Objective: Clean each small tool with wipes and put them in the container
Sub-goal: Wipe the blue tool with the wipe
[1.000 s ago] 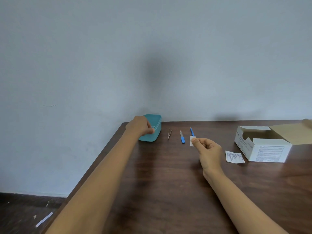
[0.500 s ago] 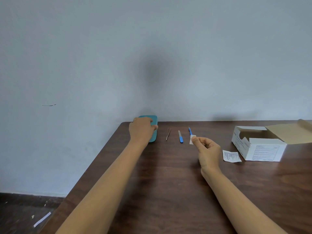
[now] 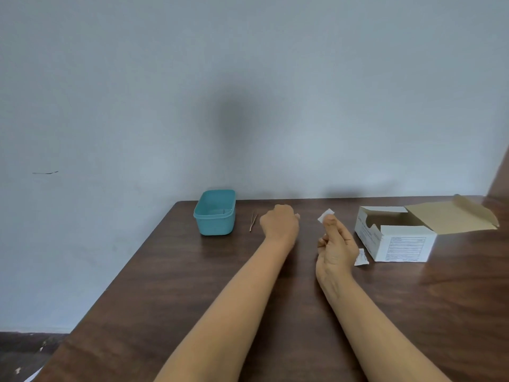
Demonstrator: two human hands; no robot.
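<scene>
Pinching wipe [image 3: 325, 215] atop R hand [image 3: 334, 248], tweezers [image 3: 253, 221] just beside curled L hand [image 3: 279, 222]

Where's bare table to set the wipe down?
Bare: table in front of the container, left of the left arm; also in front of the box, right of the right arm. Crowded between those two: tweezers, left hand, right hand with the wipe, wrapper.

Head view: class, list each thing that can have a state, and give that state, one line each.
container: open-topped, upright.
tweezers: lying flat, untouched.
wipe: pinched in the right hand.
left hand: fingers curled, what they hold hidden.
box: flap open.
sachet: lying flat beside the box.
</scene>
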